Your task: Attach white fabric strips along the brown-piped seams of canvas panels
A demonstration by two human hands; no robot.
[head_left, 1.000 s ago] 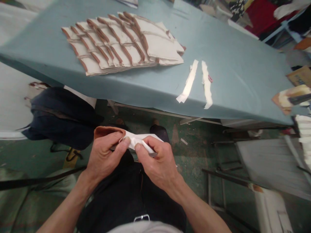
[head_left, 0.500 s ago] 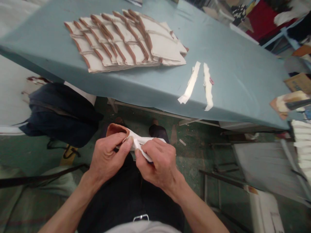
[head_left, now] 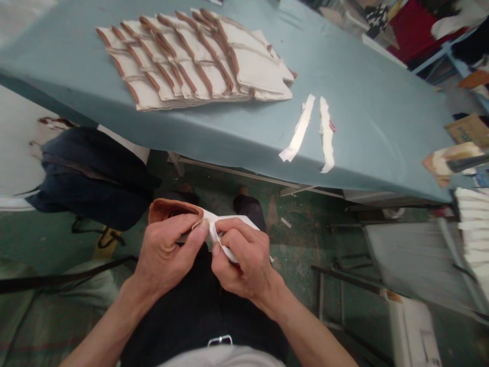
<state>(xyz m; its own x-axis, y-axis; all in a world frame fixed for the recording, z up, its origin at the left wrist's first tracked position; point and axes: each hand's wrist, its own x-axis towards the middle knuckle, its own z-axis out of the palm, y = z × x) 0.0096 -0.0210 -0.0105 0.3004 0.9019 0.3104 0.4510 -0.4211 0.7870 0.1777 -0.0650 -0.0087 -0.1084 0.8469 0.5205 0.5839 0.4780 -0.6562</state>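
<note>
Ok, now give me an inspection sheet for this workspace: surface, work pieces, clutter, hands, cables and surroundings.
Surface: blue-green table, its front edge beyond the hands.
Work pieces: white piece with a brown opening, held off the table; overlapping stack of white, brown-edged pieces on the table.
Clutter: two white strips lie apart near the front edge; pale scrap on the floor.
Hands: left hand grips the piece near its brown opening; right hand pinches its white part.
Cables: nothing seen that is clearly a cable.
Surroundings: dark bag at left; green floor; red cloth at upper right.
</note>
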